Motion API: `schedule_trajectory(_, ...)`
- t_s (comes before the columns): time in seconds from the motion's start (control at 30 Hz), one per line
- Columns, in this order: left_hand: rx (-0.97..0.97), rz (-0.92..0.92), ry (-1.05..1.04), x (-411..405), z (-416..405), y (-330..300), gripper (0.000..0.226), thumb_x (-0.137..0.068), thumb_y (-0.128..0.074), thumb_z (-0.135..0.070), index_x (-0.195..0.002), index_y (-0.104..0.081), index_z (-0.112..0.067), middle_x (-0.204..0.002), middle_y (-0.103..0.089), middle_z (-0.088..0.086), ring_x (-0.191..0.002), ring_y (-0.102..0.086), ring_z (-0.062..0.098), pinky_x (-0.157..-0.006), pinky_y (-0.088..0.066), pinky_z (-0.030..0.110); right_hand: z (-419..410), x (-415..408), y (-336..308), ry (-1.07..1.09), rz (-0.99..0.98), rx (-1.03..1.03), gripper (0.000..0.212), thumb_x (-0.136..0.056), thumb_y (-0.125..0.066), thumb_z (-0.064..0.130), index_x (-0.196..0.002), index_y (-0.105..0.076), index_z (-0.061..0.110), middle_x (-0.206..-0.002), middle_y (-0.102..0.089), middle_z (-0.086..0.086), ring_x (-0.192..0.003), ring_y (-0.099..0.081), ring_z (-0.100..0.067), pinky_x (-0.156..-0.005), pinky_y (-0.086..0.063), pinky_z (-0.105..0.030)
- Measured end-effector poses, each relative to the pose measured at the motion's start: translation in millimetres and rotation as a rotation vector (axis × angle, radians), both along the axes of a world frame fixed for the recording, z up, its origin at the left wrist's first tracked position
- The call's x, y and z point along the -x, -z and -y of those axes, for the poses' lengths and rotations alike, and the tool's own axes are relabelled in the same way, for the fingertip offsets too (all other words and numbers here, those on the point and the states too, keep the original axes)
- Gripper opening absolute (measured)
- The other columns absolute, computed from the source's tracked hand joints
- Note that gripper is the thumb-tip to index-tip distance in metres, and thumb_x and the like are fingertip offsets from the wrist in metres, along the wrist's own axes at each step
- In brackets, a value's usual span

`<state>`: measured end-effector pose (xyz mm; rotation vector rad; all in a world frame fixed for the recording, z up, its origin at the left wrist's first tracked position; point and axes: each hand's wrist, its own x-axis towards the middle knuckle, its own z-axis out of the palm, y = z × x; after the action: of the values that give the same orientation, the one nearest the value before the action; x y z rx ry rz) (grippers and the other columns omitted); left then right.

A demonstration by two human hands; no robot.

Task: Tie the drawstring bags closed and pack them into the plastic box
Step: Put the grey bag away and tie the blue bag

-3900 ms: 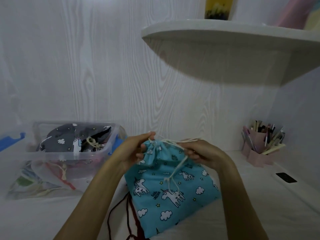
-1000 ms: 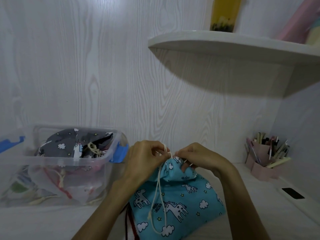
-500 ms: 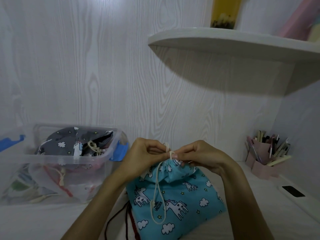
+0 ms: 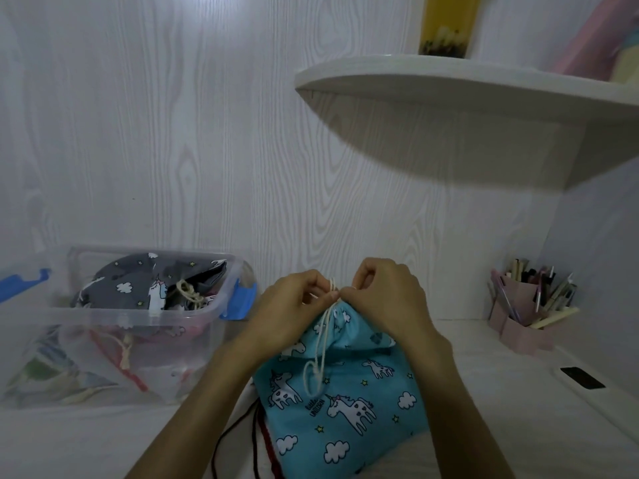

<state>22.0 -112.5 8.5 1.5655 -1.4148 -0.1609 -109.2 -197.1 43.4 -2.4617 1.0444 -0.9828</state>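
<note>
A turquoise unicorn-print drawstring bag [image 4: 349,399] stands on the white desk in front of me, its mouth gathered shut. My left hand [image 4: 294,312] and my right hand [image 4: 387,299] meet at the bag's neck, each pinching the cream drawstring [image 4: 320,347]. A loop of that cord hangs down the bag's front. To the left stands the clear plastic box [image 4: 145,318] with blue latches. A dark grey unicorn bag [image 4: 138,285] lies on top inside it, above other bags with red cords.
A dark red and black cord [image 4: 257,440] shows under the turquoise bag near the desk's front edge. A pink pen holder [image 4: 525,316] stands at the right. A curved white shelf [image 4: 466,91] juts out overhead. A black slot [image 4: 582,377] lies at the far right.
My hands have drawn closer together at the bag's neck, and the hanging cord loop has become shorter.
</note>
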Motion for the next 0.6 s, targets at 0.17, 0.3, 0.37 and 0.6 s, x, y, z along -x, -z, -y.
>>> schedule_trajectory(0.17, 0.051, -0.063, 0.036, -4.4, -3.7, -5.6, 0.010, -0.085, -0.066, -0.034, -0.081, -0.066, -0.024, -0.080, -0.072, -0.007, -0.081, -0.068, 0.015, -0.082, -0.054, 0.046, 17.5, 0.0, 14.5, 0.106, 0.200, -0.052, 0.012, -0.089, -0.060, 0.026, -0.097, -0.068, 0.021, -0.087, -0.067, 0.006, -0.067, -0.058, -0.012, -0.057, -0.043, -0.023)
schedule_trajectory(0.3, 0.013, -0.061, 0.131, -6.1, -4.5, -5.7, 0.009, -0.084, -0.067, -0.033, -0.083, -0.067, -0.024, -0.083, -0.073, -0.004, -0.083, -0.068, 0.021, -0.083, -0.053, 0.048, 27.0, 13.3, 3.9, -0.125, 0.511, -0.686, 0.029, -0.085, -0.063, 0.040, -0.085, -0.070, 0.012, -0.077, -0.072, -0.004, -0.037, -0.042, -0.004, -0.040, -0.036, -0.015)
schedule_trajectory(0.37, 0.025, -0.066, 0.140, -3.2, -0.9, -4.8, 0.007, -0.085, -0.066, -0.032, -0.082, -0.066, -0.025, -0.083, -0.072, -0.006, -0.081, -0.067, 0.017, -0.084, -0.053, 0.046, 23.7, 9.1, -1.3, -0.268, 0.703, -1.024, 0.029, -0.089, -0.058, 0.037, -0.077, -0.060, 0.010, -0.065, -0.067, -0.002, -0.032, -0.036, -0.002, -0.033, -0.029, -0.012)
schedule_trajectory(0.6, 0.075, -0.144, 0.163, -2.6, -3.0, -8.5, 0.004, -0.086, -0.066, -0.020, -0.084, -0.067, -0.017, -0.084, -0.073, -0.004, -0.081, -0.067, 0.014, -0.081, -0.051, 0.030, 18.3, 3.6, -0.2, -0.061, 0.863, -0.675, 0.036, -0.077, -0.074, 0.037, -0.062, -0.065, 0.005, -0.047, -0.062, -0.001, -0.043, -0.055, -0.006, -0.047, -0.049, -0.013)
